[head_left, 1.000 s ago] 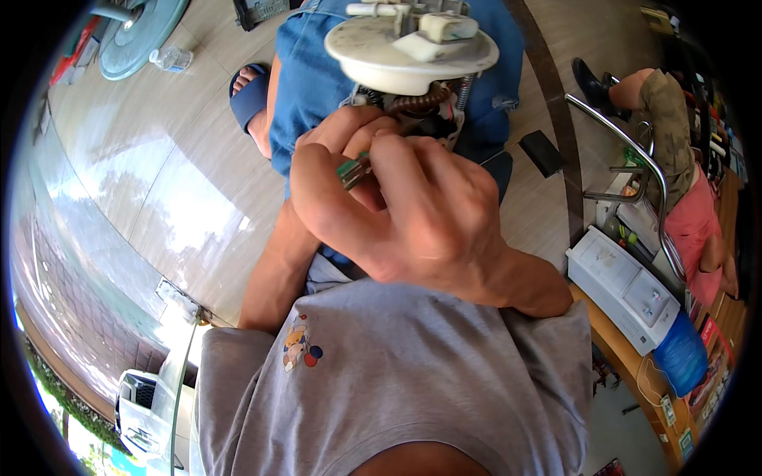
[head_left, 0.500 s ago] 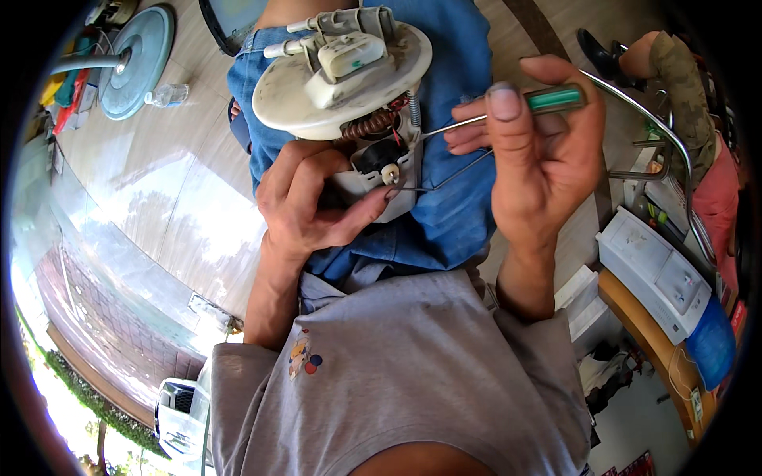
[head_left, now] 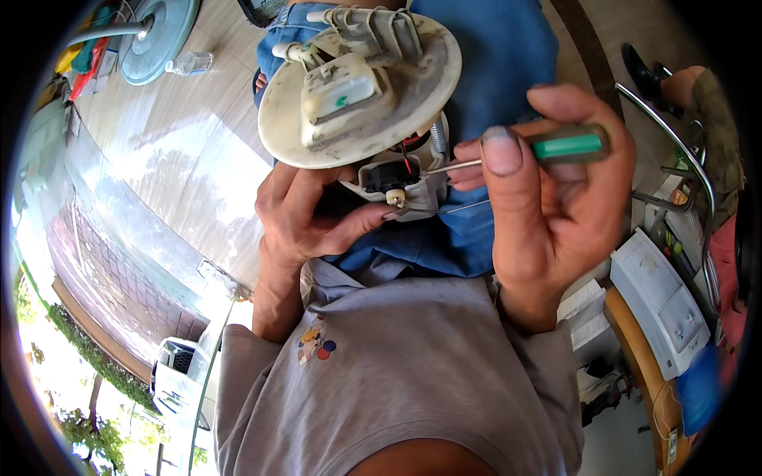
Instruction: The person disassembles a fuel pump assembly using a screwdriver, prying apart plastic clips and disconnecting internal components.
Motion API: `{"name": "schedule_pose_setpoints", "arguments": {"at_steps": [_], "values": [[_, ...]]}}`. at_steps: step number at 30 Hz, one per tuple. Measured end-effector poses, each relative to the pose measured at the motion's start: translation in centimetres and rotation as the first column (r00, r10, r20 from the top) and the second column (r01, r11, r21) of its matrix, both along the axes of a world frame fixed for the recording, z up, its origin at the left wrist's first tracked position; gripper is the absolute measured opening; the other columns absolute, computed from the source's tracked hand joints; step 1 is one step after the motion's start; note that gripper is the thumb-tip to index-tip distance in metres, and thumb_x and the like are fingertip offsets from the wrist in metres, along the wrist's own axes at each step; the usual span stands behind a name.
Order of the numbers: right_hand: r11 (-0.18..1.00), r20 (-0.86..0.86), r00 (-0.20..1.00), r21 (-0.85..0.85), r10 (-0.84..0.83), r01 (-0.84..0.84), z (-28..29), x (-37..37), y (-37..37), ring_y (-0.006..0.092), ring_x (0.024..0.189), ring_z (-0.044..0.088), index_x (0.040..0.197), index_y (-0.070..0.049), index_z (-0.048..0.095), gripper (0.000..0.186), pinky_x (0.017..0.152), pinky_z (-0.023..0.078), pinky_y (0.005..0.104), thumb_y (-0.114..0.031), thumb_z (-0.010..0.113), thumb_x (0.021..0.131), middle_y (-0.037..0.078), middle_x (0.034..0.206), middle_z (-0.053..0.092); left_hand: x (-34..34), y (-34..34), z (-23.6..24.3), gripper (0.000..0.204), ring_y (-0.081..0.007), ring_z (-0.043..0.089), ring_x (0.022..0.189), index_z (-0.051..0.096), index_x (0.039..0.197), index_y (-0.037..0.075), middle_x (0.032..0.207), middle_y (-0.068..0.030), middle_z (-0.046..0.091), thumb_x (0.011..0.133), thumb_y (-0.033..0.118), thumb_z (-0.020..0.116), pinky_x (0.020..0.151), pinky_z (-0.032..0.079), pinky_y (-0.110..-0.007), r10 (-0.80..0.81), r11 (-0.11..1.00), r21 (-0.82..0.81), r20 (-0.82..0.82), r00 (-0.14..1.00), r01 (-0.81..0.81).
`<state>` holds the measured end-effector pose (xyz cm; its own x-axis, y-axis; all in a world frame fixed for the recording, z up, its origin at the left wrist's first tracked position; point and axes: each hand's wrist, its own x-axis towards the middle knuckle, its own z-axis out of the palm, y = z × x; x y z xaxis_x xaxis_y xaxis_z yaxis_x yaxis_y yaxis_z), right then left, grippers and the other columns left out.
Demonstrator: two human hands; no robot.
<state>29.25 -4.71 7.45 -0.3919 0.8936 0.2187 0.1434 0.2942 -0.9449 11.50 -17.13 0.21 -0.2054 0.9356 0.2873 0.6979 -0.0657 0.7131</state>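
A round, smudged off-white plastic cap [head_left: 417, 91] tilts over blue denim jeans [head_left: 508, 55], a boxy raised socket [head_left: 341, 99] on its face. Just below the cap sits a white moulded-plastic housing [head_left: 425, 194] containing a rounded black part [head_left: 390, 178]. Beneath the cap, the left hand [head_left: 298, 214] grips the housing, fingers curled, thumb stretched sideways. Right of the cap, the right hand [head_left: 556, 190], thumb upright, holds a green-handled, thin-shafted metal screwdriver [head_left: 570, 145] aimed at the housing; whether its tip touches is unclear.
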Motion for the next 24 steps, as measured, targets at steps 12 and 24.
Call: {"name": "schedule_pose_setpoints", "arguments": {"at_steps": [12, 24], "values": [[0.986, 0.020, 0.994, 0.125, 0.111, -0.112, 4.5, 1.1, 0.8, 0.0229, 0.060, 0.066, 0.128, 0.011, 0.042, 0.038, 0.052, 0.059, 0.0306, -0.010, 0.057, 0.100, 0.023, 0.083, 0.068, -1.2, -2.6, -1.2, 0.058, -0.0320, 0.072, 0.104, 0.075, 0.106, 0.001, 0.111, -0.0157, 0.074, 0.066, 0.040, 0.094, 0.090, 0.056, -0.038, -0.063, 0.996, 0.063, 0.117, 0.991, 0.056], [0.921, 0.044, 0.920, -0.004, 0.390, -0.390, 1.8, -0.3, -0.4, 0.0187, 0.077, 0.070, 0.114, 0.006, 0.049, 0.036, 0.069, 0.060, 0.0284, 0.000, 0.075, 0.089, 0.018, 0.090, 0.068, -1.0, -3.9, -2.1, 0.051, -0.0326, 0.069, 0.094, 0.072, 0.102, 0.004, 0.102, -0.0133, 0.071, 0.066, 0.033, 0.094, 0.083, 0.055, -0.037, -0.027, 0.999, 0.047, 0.319, 0.947, 0.012]]}}
